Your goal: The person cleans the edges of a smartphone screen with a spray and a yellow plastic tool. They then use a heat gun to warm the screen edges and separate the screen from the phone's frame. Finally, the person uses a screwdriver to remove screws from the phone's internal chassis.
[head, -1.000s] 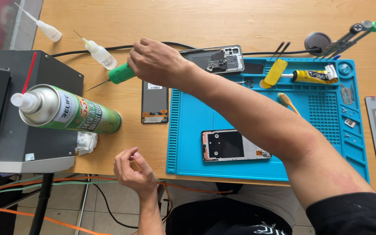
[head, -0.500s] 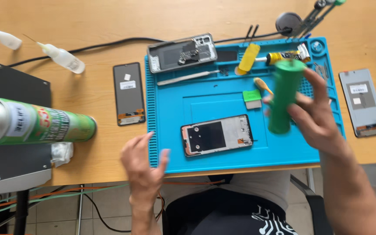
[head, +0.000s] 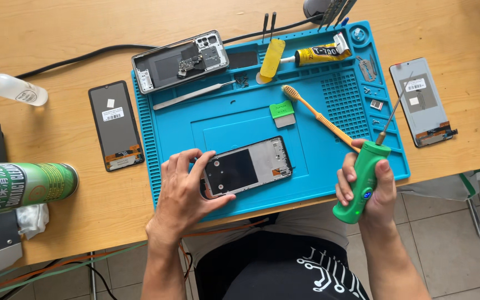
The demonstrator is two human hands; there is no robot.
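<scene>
Lying under left hand – phone frame – right hand apart

The phone frame lies on the mat under the left hand; the right hand holds the electric screwdriver right of it (off the mat's near edge), the brush behind
</scene>
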